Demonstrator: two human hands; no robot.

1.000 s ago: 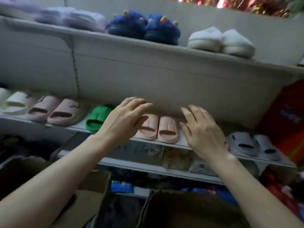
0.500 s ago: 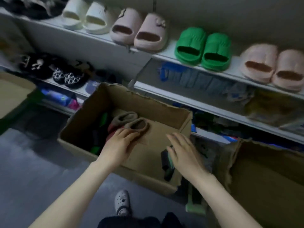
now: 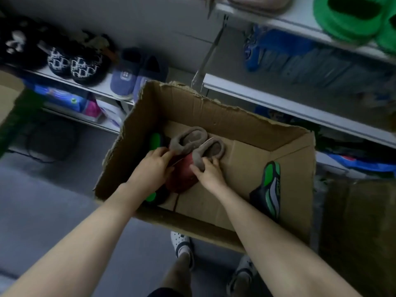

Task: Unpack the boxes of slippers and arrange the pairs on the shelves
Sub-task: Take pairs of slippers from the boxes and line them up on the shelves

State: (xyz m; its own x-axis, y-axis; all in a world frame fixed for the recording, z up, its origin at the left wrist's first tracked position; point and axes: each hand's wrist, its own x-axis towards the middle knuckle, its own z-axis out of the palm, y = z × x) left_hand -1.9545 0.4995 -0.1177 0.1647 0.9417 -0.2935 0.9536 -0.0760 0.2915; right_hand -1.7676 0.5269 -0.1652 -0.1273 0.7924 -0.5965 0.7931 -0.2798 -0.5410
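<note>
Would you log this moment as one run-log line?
left hand: grips slippers | right hand: grips slippers | slippers: inside box

No legible text found. White letter-like pattern seen on black slippers (image 3: 77, 65), too blurred to be read. Small white patch noted on blue slipper (image 3: 123, 79), marking not made out. Print on coloured packets (image 3: 64, 99) smeared by blur. Marks on green-and-black sole (image 3: 271, 185) unreadable.

red slippers (image 3: 181, 177): bodies largely covered by left hand (image 3: 152, 166) and right hand (image 3: 211, 173) | green slippers (image 3: 351, 20): cut by top and right edge | pink slipper (image 3: 259, 3): cut by top edge | blue goods (image 3: 300, 58) on far shelf: blurred, not identifiable
</note>
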